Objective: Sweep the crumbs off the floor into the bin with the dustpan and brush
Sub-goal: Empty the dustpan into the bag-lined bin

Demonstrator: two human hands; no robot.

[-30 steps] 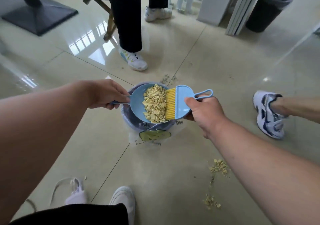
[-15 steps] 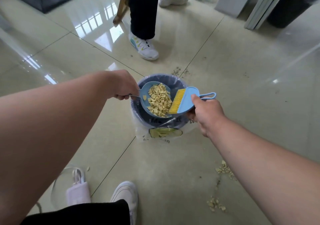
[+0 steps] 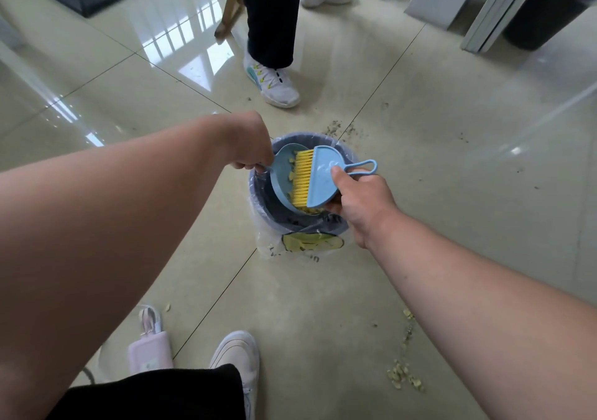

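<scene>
A small grey bin (image 3: pixel 258 203) lined with a clear plastic bag stands on the tiled floor. Over its mouth, my left hand (image 3: pixel 248 148) grips the handle of a light blue dustpan (image 3: pixel 281 187), tilted steeply into the bin. My right hand (image 3: pixel 358 196) holds a blue brush (image 3: pixel 323 177) with yellow bristles pressed against the pan's inside. Only a few yellow crumbs (image 3: pixel 292 174) show on the pan beside the bristles. More crumbs (image 3: pixel 405 377) lie on the floor at the lower right.
Another person's leg and white shoe (image 3: pixel 271 81) stand just beyond the bin, by a wooden stool leg (image 3: pixel 231 9). A black bin (image 3: pixel 542 9) and white panels are at the far right. My shoe (image 3: pixel 237 351) and a pink pouch (image 3: pixel 148 353) are near me.
The dustpan has tipped steeply and most of the crumb pile has left it. The brush has moved onto the pan's inside. The view has shifted closer over the bin.
</scene>
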